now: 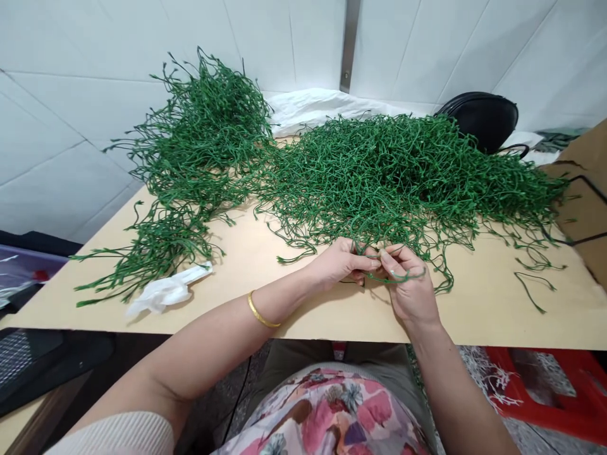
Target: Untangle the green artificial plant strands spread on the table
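My left hand (344, 262) and my right hand (408, 278) meet over the near middle of the table, fingertips almost touching. Both are closed in a pinch on a thin green artificial stem (401, 277), which loops across the right fingers. Right behind my hands spreads a large heap of similar green stems (374, 170), tangled and with small branched tips. To the left stands a taller pile of stems (213, 120), and a smaller bunch (161, 249) lies nearer to me. What sits exactly between the fingertips is too small to make out.
A crumpled white tissue (165, 292) lies on the tan tabletop (246, 278) at left. A black bag (481, 120) stands at the back right, beside a cardboard box (585, 189). Loose stems (531, 294) lie at right. Below the table edge is a red plastic stool (559, 411).
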Demonstrator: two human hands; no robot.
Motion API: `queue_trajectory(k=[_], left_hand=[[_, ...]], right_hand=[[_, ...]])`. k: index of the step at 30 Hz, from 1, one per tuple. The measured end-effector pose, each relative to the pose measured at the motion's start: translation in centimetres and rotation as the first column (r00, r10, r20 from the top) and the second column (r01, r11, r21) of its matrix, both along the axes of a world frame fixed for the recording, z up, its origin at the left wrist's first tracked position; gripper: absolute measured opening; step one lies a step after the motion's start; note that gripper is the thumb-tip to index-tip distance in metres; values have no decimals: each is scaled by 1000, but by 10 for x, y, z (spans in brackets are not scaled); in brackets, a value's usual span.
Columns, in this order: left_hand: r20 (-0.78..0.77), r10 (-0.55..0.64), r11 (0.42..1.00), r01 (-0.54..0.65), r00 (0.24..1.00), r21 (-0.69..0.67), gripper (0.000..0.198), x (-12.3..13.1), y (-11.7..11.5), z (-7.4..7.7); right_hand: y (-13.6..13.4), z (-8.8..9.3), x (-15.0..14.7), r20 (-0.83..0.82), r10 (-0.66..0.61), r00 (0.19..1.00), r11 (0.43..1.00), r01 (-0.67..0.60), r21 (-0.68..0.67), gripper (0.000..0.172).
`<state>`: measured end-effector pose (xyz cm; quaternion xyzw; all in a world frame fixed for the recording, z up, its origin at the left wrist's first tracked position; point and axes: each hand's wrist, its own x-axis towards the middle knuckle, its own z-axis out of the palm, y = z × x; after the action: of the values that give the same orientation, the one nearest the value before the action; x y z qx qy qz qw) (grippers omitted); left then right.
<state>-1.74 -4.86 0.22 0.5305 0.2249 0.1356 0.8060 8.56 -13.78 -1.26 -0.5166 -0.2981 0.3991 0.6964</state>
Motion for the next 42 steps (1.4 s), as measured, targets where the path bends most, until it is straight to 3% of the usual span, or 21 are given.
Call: queue_trajectory(k=[4,8,11,13,15,18,19,21,25,28,31,34,37,39,42], left_hand=[[53,-87,993,91,995,-80,22,-4,3,4],[84,-51,987,63,995,-147,23,-5,5,6],[67,4,989,6,998,-148,27,-3,4,5],[79,28,988,-15,997,-155,33,-2,4,5],[103,47,983,-28,994,-179,35,-1,4,4],[149,53,978,-21,987,-206,33,-2,7,2],[161,56,977,-21,985,-212,33,-2,7,1],[168,83,975,-45,982,-219,33,-1,9,-1],[150,193,963,-158,970,-217,33,0,11,2],[182,284,946,-244,941,-213,31,-4,16,13],[274,346,929,-288,897,-231,28,-13,27,31],[377,476,878,-412,794,-241,26,-25,40,48],[437,543,838,-493,717,-234,27,-32,47,56],[429,505,862,-466,749,-199,31,-31,46,52],[339,373,928,-342,863,-151,42,-22,37,38]], right_hand=[[0,6,4,-266,137,954,991,-135,25,20],[-2,17,14,-338,128,933,990,-102,93,24],[-8,26,17,-151,-1,989,1000,2,11,19],[-15,30,20,139,-163,977,983,172,-56,19],[-26,32,25,516,-269,814,931,356,-77,28],[-46,26,38,909,-204,365,864,504,-8,37],[-52,22,42,958,-154,243,868,497,13,37],[-63,10,49,995,-62,78,893,450,20,42],[-67,-15,53,985,137,-107,927,364,-89,54],[-53,-22,55,952,278,-130,890,407,-205,50],[-27,-16,64,921,377,-94,852,425,-305,50],[5,-4,80,911,404,-82,836,438,-331,49],[33,9,90,902,419,-100,823,462,-331,50],[45,19,90,874,471,-117,798,479,-366,51],[49,39,82,785,603,-145,726,508,-464,55]])
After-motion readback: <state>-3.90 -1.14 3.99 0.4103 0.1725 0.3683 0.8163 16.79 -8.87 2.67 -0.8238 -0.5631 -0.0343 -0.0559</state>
